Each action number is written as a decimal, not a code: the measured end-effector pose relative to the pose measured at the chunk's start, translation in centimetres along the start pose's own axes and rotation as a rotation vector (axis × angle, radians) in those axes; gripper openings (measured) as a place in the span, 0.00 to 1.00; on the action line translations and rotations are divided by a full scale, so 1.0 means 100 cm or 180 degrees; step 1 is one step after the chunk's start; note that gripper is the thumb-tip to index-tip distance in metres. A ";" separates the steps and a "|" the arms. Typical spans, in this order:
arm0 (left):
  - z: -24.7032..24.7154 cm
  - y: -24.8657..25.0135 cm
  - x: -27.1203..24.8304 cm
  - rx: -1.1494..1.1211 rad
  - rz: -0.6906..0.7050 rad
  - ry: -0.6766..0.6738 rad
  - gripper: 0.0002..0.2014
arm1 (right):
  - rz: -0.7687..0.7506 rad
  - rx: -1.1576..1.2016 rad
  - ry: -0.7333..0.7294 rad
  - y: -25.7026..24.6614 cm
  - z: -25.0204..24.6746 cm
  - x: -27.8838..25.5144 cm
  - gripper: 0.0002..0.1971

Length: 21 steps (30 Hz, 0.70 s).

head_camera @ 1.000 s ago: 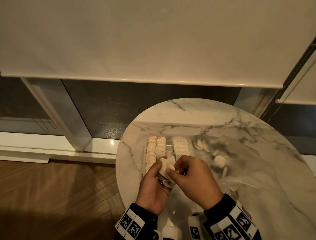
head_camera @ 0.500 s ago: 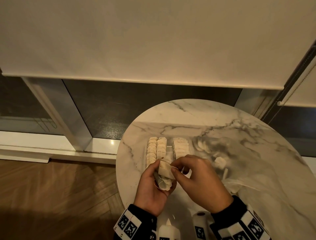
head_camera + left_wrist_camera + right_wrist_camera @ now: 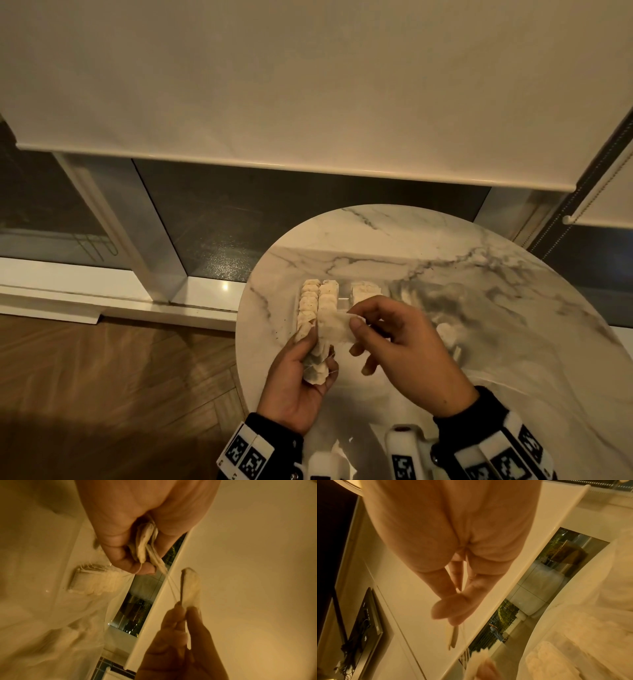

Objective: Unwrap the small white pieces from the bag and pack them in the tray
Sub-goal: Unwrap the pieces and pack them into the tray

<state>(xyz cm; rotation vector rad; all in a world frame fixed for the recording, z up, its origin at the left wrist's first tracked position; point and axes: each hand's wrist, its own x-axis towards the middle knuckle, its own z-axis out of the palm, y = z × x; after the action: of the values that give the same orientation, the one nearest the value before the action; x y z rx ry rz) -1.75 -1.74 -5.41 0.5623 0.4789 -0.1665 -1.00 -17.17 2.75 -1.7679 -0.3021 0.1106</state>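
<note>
The step in hand looks like separating one small white piece (image 3: 334, 323) from the small bunch of pieces (image 3: 317, 368), and it wants a slow, even pull: thin threads (image 3: 172, 586) run between the two in the left-wrist view, so a jerk would likely tangle them or drag a second piece out. Keeping the bunch firmly held while the free piece is drawn sideways, toward the right of the frame, should let the threads slip clear before the piece goes to the tray (image 3: 344, 298).

The left hand (image 3: 294, 380), at lower centre of the head view, has its fingers curled round the bunch, thumb pressed along its left side. The right hand (image 3: 407, 346), just to the right of it, pinches the single piece between thumb and forefinger at the piece's right edge; its other fingers hang loosely curled and touch nothing. The piece spans the gap between the two hands, just above the bunch and in front of the filled rows in the tray on the marble table (image 3: 394, 240). The clear bag (image 3: 507, 335) lies crumpled at the right of the frame, well clear of both grips
</note>
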 end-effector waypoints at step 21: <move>-0.039 0.031 0.014 -0.0166 0.0091 0.0730 0.03 | 0.0222 -0.0028 -0.0019 -0.023 -0.015 0.058 0.02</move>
<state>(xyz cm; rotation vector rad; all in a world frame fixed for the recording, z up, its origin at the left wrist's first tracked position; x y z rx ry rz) -1.14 2.91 -7.52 0.5394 0.6955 -0.0621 4.65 -16.65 5.88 -1.7876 -0.2457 0.1648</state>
